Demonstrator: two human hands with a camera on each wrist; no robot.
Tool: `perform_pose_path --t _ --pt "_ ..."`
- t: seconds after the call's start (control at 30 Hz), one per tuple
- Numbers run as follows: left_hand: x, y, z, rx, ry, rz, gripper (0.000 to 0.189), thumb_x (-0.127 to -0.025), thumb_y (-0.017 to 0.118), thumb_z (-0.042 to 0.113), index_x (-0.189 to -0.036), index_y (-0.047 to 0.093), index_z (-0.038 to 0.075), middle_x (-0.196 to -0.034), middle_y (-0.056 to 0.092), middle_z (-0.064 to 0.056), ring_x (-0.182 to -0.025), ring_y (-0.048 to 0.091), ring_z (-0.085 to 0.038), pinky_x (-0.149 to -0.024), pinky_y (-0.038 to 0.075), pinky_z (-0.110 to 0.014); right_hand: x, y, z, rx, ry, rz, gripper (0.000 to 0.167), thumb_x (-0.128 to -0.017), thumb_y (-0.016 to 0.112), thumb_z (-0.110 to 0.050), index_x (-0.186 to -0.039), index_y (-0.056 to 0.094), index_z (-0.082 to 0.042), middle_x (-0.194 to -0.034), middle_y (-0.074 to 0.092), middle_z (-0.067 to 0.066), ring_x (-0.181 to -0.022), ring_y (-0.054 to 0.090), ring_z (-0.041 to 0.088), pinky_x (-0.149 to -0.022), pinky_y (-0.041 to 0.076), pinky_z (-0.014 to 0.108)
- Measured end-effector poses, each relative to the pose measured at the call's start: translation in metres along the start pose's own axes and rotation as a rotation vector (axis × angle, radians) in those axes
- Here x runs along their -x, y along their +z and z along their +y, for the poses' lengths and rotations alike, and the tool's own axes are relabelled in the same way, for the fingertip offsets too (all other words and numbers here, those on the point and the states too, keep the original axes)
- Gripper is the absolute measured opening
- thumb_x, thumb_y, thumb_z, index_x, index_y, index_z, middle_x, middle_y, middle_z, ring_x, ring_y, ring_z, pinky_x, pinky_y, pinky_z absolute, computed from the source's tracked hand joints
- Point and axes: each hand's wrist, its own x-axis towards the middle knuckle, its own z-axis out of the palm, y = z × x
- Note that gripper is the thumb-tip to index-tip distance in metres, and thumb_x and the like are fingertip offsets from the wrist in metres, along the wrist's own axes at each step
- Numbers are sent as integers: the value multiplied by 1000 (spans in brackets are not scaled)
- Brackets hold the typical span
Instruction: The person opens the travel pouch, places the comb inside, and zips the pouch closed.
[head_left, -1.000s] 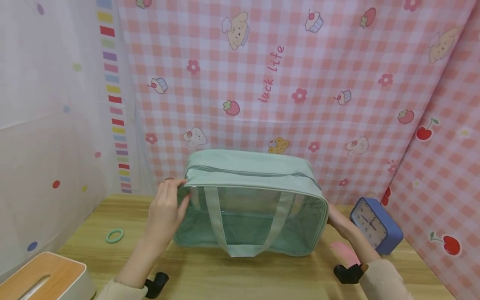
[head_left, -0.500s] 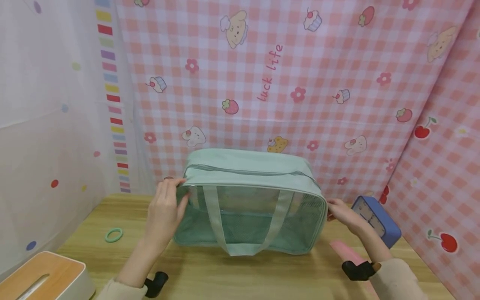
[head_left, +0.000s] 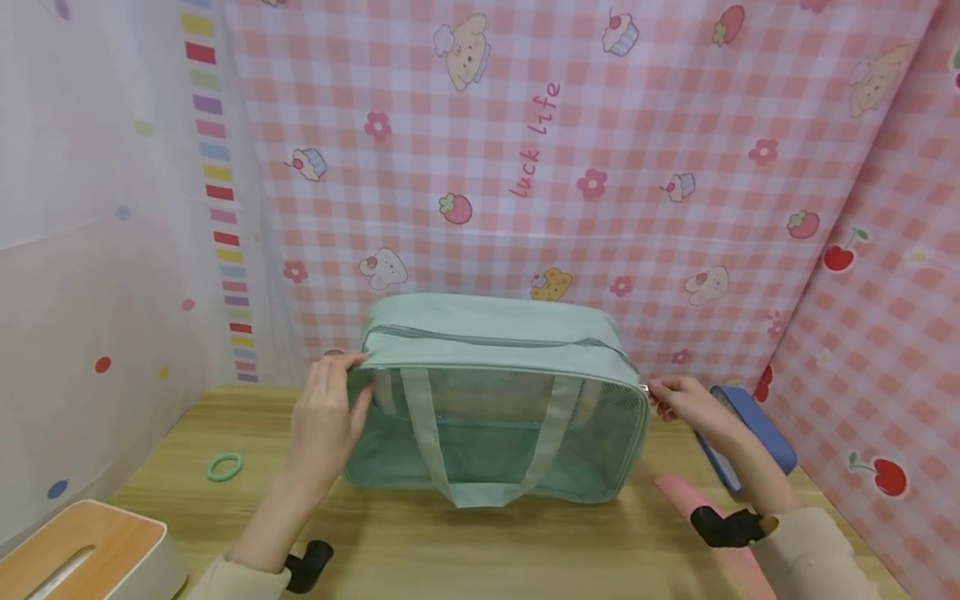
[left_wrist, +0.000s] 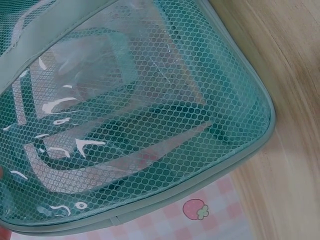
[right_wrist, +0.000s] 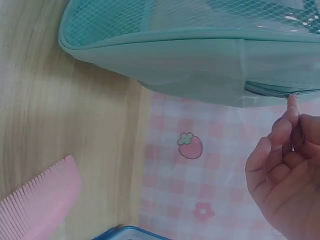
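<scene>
A mint green zip-up bag (head_left: 487, 354) with clear and mesh panels stands upright on the table, its strap handle hanging down the front. At its upper left corner, my left hand (head_left: 324, 421) grips the edge between thumb and fingers. Beyond the bag's right end, my right hand (head_left: 693, 408) pinches the zipper pull, whose small metal part (head_left: 644, 387) shows at the fingertips. The right wrist view has the zipper (right_wrist: 267, 90) parted at the bag's end, with the right fingers (right_wrist: 280, 132) close against it. Mesh and piping of the bag (left_wrist: 165, 145) fill most of the left wrist view.
A blue clock (head_left: 757, 429) is partly hidden behind the right forearm. The pink comb (right_wrist: 45, 200) lies under that arm on the wooden table (head_left: 480, 558). At left are a green ring (head_left: 224, 467) and a tissue box (head_left: 97, 550). A checked cloth (head_left: 480, 167) hangs behind the bag.
My right hand has come out from behind the bag's right end and risen slightly, pinching the zipper pull. The right forearm has shifted right, uncovering more comb. My left hand keeps its hold.
</scene>
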Motion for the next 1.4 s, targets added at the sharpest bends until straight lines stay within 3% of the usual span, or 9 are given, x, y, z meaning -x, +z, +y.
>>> perform_pose_path --t 0.33,0.47,0.8,1.4 --pt "0 0 1 5 0 10 39 -67 75 -6 -100 54 -7 -92 57 -18 -85 54 -30 -70 50 -39 1 -7 -20 -54 17 47 36 -100 30 -15 -102 52 14 -73 50 -8 -65 45 3 -60 43 21" --pt "0 0 0 8 -3 7 39 -68 75 -6 -101 54 -7 -92 56 -18 -85 54 -30 -71 50 -39 0 -12 -31 -82 23 60 39 -100 31 -18 -109 51 15 -74 54 -12 -66 47 1 -62 45 20" --pt "2 0 -1 4 -1 1 39 -68 75 -6 -101 53 -7 -93 56 -18 -85 53 -30 -71 50 -38 1 -15 -48 -18 18 92 44 -100 33 -20 -113 52 18 -73 56 -12 -65 49 0 -61 47 18" --pt "2 0 0 -1 -6 -8 39 -69 74 -6 -101 52 -8 -93 56 -19 -84 53 -30 -72 49 -38 4 -16 -54 -12 19 153 46 -98 39 -27 -111 56 14 -68 56 -11 -63 49 1 -62 47 18"
